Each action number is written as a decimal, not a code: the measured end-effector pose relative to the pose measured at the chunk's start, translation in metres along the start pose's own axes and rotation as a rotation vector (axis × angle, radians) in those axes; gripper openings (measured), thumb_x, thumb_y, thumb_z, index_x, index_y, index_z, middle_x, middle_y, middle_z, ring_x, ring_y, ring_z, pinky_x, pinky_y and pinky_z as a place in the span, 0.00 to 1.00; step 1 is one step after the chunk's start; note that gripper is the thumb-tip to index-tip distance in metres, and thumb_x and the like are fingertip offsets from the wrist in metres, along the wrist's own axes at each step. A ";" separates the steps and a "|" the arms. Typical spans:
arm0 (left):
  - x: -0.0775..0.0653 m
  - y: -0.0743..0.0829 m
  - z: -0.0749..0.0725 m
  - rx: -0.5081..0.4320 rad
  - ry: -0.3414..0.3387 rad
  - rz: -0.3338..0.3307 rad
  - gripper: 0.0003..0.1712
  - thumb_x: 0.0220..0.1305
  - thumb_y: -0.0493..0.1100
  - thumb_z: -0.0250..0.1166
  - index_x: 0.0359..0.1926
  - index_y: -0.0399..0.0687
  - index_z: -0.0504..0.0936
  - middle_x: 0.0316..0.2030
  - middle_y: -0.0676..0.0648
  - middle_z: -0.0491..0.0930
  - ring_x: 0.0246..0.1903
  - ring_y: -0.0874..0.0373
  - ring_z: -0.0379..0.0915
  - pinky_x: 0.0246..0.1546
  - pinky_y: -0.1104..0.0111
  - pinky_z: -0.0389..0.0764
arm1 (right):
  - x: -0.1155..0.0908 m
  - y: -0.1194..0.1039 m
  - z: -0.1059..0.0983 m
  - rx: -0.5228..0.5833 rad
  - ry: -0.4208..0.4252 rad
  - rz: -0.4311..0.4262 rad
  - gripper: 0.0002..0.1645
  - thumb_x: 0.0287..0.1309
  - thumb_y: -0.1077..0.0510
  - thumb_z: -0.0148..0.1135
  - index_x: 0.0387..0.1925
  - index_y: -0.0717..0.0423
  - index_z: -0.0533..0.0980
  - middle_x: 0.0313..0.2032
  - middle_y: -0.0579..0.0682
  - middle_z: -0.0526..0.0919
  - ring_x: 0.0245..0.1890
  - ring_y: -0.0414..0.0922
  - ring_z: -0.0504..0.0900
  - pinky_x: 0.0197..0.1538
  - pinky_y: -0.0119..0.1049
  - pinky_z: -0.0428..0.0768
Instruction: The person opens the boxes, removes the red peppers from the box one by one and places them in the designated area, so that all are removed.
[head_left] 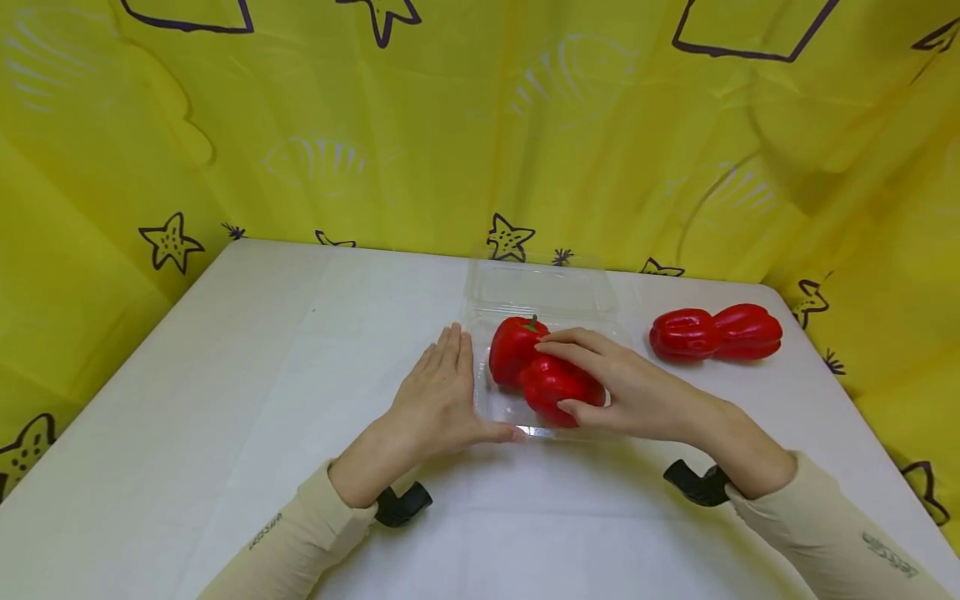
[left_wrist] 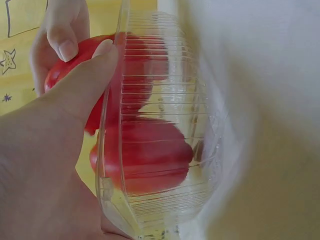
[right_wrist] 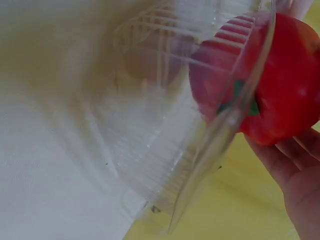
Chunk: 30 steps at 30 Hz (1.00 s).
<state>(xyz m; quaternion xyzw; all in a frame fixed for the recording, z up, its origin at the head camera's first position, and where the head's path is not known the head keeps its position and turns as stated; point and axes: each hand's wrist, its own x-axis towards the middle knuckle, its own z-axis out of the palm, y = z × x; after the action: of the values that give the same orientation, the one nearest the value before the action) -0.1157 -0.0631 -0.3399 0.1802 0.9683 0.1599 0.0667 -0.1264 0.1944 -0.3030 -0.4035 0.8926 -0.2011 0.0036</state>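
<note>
Nearest us, two cream sleeves (head_left: 300, 533) come in from the bottom L & R corners, dark lettering on each, w/ a black wrist mount (head_left: 403, 504) under the L cuff & another, the R mount (head_left: 697, 483), by the R cuff. Past them we see the L hand (head_left: 435, 400) flat, fingers straight & together along the L side of a clear plastic box (head_left: 540, 432), thumb spread out along the near rim. The R hand (head_left: 622, 383) holds the near red pepper (head_left: 558, 387), thumb on the near side, fingers curled over the top. In both wrist views we see that pepper at the box's rim, pt. above it & pt. behind the ribbed wall; its green stem shows in the R wrist view. Just beyond, to the L, the far red pepper (head_left: 513, 350) sits in the box, stem up, right beside the held one. Behind is the clear lid (head_left: 540, 287), tipped back from the far edge. Off to the R, on the white worktop (head_left: 225, 400), we've two more red peppers (head_left: 682, 335), side by side & touching. At the back: a yellow curtain (head_left: 450, 125) w/ starfish & fish prints.
</note>
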 end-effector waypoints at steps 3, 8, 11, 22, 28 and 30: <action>0.000 0.000 0.000 -0.003 0.001 -0.003 0.78 0.42 0.82 0.65 0.77 0.33 0.44 0.78 0.36 0.42 0.78 0.41 0.38 0.77 0.52 0.50 | -0.001 0.000 -0.001 -0.006 0.006 0.034 0.37 0.57 0.53 0.70 0.67 0.50 0.68 0.63 0.47 0.72 0.62 0.47 0.74 0.54 0.43 0.84; 0.000 -0.001 0.000 -0.012 -0.003 -0.008 0.79 0.41 0.82 0.66 0.77 0.34 0.44 0.78 0.36 0.41 0.79 0.42 0.37 0.77 0.53 0.49 | -0.001 0.003 0.001 -0.042 0.007 0.030 0.34 0.56 0.54 0.71 0.64 0.53 0.72 0.59 0.48 0.74 0.56 0.46 0.77 0.50 0.40 0.86; 0.000 0.000 0.000 -0.017 -0.003 -0.010 0.79 0.41 0.81 0.66 0.77 0.34 0.44 0.78 0.36 0.41 0.78 0.41 0.36 0.78 0.52 0.49 | -0.002 0.005 0.005 -0.083 0.003 0.018 0.31 0.54 0.55 0.72 0.60 0.55 0.75 0.56 0.49 0.75 0.52 0.44 0.79 0.48 0.38 0.86; -0.002 0.000 0.000 -0.003 0.023 0.008 0.78 0.42 0.80 0.67 0.77 0.33 0.46 0.78 0.35 0.43 0.78 0.40 0.38 0.77 0.51 0.50 | -0.004 0.007 0.013 -0.161 -0.068 0.005 0.32 0.51 0.50 0.76 0.58 0.51 0.78 0.54 0.49 0.78 0.53 0.45 0.78 0.51 0.40 0.85; -0.002 0.000 -0.001 -0.007 0.024 0.023 0.77 0.42 0.80 0.67 0.77 0.33 0.46 0.78 0.35 0.42 0.79 0.41 0.36 0.77 0.51 0.50 | -0.001 0.005 0.012 -0.236 -0.090 -0.017 0.33 0.49 0.53 0.77 0.58 0.51 0.77 0.53 0.49 0.79 0.53 0.47 0.78 0.53 0.43 0.84; -0.003 0.000 -0.001 -0.012 0.018 0.030 0.77 0.43 0.80 0.67 0.77 0.33 0.46 0.78 0.35 0.42 0.79 0.41 0.35 0.77 0.50 0.50 | -0.001 0.004 0.012 -0.257 -0.091 -0.024 0.33 0.49 0.56 0.77 0.58 0.51 0.77 0.53 0.50 0.79 0.54 0.48 0.78 0.54 0.44 0.84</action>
<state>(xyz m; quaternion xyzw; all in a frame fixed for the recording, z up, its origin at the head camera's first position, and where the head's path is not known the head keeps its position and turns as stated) -0.1133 -0.0639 -0.3390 0.1926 0.9651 0.1684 0.0568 -0.1267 0.1934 -0.3152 -0.4200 0.9050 -0.0666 -0.0099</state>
